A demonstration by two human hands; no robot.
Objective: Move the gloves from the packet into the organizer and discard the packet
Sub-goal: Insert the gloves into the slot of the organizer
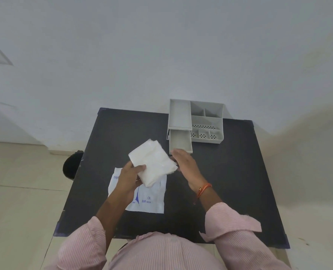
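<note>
A folded stack of white, translucent gloves [153, 162] is held above the dark table [230, 172]. My left hand [129, 177] grips the stack's near left corner. My right hand [185, 164] is beside the stack's right edge, fingers apart, touching or nearly touching it. Under the stack lies the flat white packet [152, 199] with blue print, partly covered by my left hand and the gloves. The grey organizer [206, 121] stands at the table's far edge, its lower drawer [180, 142] pulled out toward me, just beyond my right hand.
A dark round bin [72, 164] stands on the floor to the left of the table. The organizer has several small compartments on its right side and a long tray on top at the left. A white wall lies behind the table.
</note>
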